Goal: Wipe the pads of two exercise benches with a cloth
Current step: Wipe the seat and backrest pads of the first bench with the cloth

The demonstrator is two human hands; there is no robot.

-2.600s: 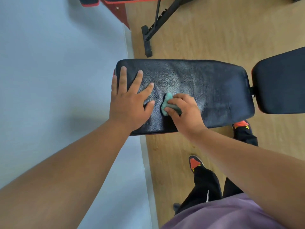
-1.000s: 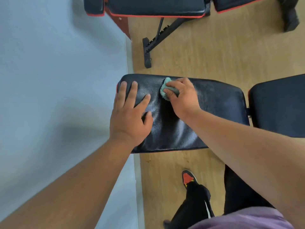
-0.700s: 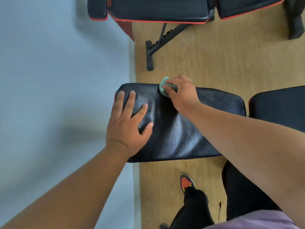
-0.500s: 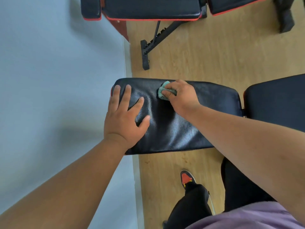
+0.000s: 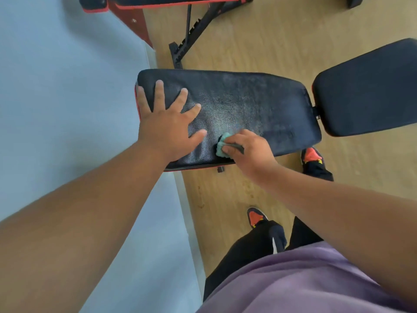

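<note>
Cloth (image 5: 222, 147), clenched in right hand (image 5: 249, 150), now at pad (image 5: 248, 102) near edge; left hand (image 5: 168, 129) flat, released.

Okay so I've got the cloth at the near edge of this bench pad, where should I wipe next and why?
Probably sweep the cloth right along the near edge: the right hand holds it bunched left of centre, the left hand braces the pad.

We see the long black padded bench pad (image 5: 248, 105) lying crosswise ahead of us. Our left hand (image 5: 168, 129) lies flat on its left end; our right hand (image 5: 250, 150) presses a small teal crumpled cloth (image 5: 220, 146) on its near edge. A second black pad (image 5: 370, 89) sits just beside its right end; another red-trimmed bench (image 5: 171, 2) stands behind.
</note>
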